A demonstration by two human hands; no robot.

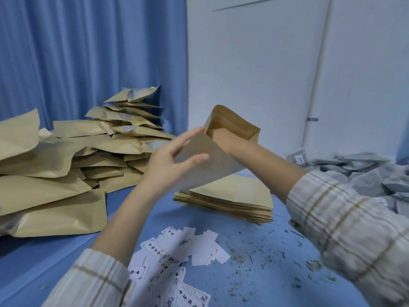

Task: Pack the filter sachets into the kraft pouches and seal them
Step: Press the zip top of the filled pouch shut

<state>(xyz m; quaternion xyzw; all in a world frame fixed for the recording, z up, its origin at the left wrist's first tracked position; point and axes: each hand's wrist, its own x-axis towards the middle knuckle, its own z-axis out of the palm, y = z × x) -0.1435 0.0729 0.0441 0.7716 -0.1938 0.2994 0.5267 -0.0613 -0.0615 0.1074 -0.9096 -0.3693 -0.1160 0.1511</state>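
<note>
I hold one kraft pouch (212, 165) up over the blue table, its mouth spread open. My left hand (172, 160) pinches the near wall of the pouch between thumb and fingers. My right hand (223, 138) is pushed inside the pouch mouth, so only its wrist shows and its fingers are hidden. A flat stack of empty kraft pouches (234, 200) lies just below. Grey-white filter sachets (363, 176) are heaped at the right.
A tall pile of filled kraft pouches (73, 160) covers the left side, reaching the blue curtain (88, 52). Several white printed cards (177, 255) lie scattered near me. Herb crumbs (261, 253) dot the blue table (55, 258). A white cabinet door (254, 74) stands behind.
</note>
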